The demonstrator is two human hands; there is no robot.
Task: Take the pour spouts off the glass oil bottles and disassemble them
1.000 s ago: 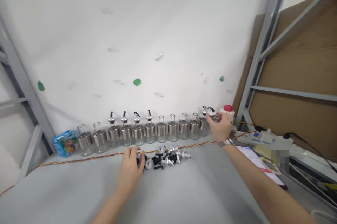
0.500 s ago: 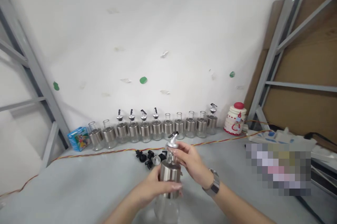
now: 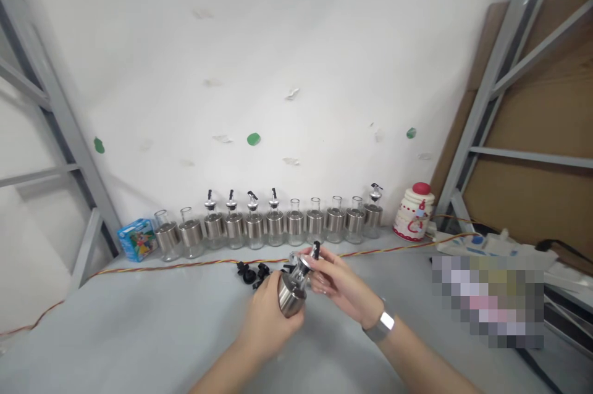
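My L grip (image 3: 271, 317)'s wrapped round a steel-sleeved btl (image 3: 291, 298), tilted above the desk (image 3: 139, 326), contents hidden; R grip (image 3: 340, 286) pinching its spout (image 3: 306, 262). Behind: row of glass btls (image 3: 275, 224), 5 w/ spouts, 6 open-necked, along the white wall (image 3: 333, 73); loose blk stoppers (image 3: 249, 275) nr L grip.

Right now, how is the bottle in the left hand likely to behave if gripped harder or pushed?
The bottle probably won't squash, as its metal sleeve looks stiff. That sleeve's smooth shine suggests it may slip in the left hand. Its clear, glass-like neck could chip if knocked.
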